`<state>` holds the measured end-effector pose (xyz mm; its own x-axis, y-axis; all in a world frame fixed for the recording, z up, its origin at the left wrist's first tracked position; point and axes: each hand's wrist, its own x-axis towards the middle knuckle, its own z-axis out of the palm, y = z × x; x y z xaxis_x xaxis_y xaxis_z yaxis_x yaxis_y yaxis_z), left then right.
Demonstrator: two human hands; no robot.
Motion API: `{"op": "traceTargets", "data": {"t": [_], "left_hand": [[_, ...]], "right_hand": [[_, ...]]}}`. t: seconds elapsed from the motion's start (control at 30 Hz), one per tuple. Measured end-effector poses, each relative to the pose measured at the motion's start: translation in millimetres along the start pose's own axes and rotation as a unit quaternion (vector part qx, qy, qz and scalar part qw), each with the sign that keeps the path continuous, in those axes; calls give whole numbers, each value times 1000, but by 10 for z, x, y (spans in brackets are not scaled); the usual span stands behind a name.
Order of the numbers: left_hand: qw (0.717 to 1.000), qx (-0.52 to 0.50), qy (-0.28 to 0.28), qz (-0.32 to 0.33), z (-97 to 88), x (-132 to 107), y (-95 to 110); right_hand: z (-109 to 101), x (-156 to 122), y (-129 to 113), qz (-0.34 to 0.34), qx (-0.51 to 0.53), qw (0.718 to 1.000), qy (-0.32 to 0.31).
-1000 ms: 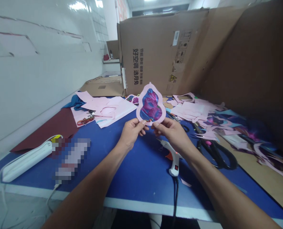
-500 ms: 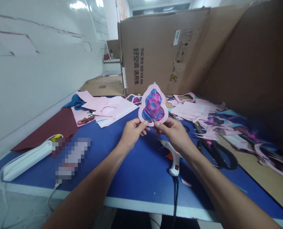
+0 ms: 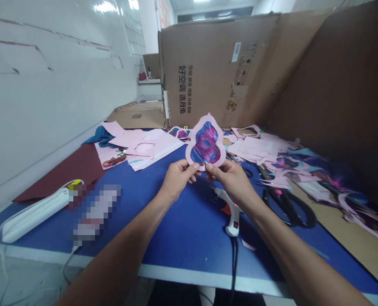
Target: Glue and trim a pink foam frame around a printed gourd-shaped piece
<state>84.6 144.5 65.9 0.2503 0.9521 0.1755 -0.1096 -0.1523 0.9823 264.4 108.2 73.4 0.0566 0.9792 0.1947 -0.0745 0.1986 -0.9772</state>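
Both my hands hold up a gourd-shaped pink paper cutout [image 3: 207, 143] with a blue and purple picture in its middle. My left hand [image 3: 177, 178] pinches its lower left edge, and my right hand [image 3: 232, 180] pinches its lower right edge. The cutout stands upright above the blue table [image 3: 182, 225], leaning a little to the right. A white glue gun [image 3: 230, 211] lies on the table just under my right wrist.
Black scissors [image 3: 287, 205] lie to the right. Pink paper sheets [image 3: 147, 144] and cut scraps [image 3: 271, 153] cover the far table. A white power strip [image 3: 32, 214] sits at the left. Large cardboard boxes [image 3: 214, 68] wall the back and right.
The cutout has tilted slightly to the right and dropped a little in my hands. My hands stay in nearly the same place.
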Motion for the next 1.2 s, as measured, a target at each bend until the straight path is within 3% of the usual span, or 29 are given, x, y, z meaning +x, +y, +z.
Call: {"op": "traceTargets", "data": {"t": [0.5,0.8,1.2], "left_hand": [[1000,-8,5,-2,13,-5,5],[1000,-29,9,-1,-22,4,-1],[999,-38,36,-1,-42,26,-43]], "right_hand": [[0,-17,-9,13,-18,999,-23],[-59,10,-26,-22,-11,1000,-4],[-51,6,-31,-14,-24,1000,-1]]}}
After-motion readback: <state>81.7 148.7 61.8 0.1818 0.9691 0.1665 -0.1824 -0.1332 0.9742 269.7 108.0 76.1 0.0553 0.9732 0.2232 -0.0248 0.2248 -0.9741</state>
